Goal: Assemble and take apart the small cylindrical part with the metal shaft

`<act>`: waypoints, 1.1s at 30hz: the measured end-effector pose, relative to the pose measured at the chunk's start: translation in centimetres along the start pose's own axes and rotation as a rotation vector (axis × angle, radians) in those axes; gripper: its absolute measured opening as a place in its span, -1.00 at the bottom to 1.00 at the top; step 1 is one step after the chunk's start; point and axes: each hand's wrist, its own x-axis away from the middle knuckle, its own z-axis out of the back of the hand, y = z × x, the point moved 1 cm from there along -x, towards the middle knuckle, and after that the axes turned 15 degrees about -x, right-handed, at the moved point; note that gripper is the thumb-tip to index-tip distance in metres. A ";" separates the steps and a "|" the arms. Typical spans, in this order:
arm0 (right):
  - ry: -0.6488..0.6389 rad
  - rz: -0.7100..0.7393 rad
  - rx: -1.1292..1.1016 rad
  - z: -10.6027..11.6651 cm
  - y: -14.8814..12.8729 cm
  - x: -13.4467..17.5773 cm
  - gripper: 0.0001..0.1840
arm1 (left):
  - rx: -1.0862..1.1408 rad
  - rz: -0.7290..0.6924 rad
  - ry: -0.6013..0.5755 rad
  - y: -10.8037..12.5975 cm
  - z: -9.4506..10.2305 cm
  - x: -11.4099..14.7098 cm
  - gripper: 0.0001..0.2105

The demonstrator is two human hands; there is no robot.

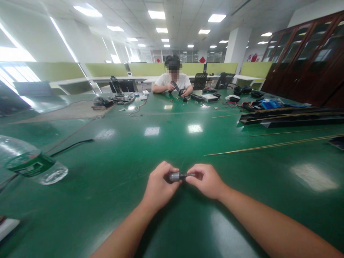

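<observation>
My left hand (159, 186) is closed around a small grey cylinder (174, 176), with the thumb and fingers on either side of it. A thin dark shaft (183, 176) sticks out of the cylinder's right end. My right hand (208, 182) pinches that shaft between thumb and forefinger, and part of the shaft is hidden behind the fingers. The cylinder and shaft look joined in one line, roughly level, just above the green table (129, 215). The exact kind of part is too small to make out.
A clear plastic bottle (32, 166) with a green label lies at the left, near a black cable (72, 146). Thin brass-coloured rods (268, 146) and black channels (292, 120) are on the right. Across the table a person (172, 80) handles a dark tool among scattered parts.
</observation>
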 end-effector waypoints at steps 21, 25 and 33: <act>0.064 -0.122 -0.106 0.0 0.8 -0.1 -0.88 | 0.011 0.030 0.014 -1.2 -0.1 -0.4 -0.83; 0.061 -0.125 -0.118 0.0 0.8 -0.1 -0.88 | 0.013 0.021 0.014 -1.2 0.0 -0.3 -0.84; 0.071 -0.130 -0.144 0.3 0.8 -0.1 -0.87 | -0.013 -0.002 0.044 -1.7 0.2 -0.5 -0.82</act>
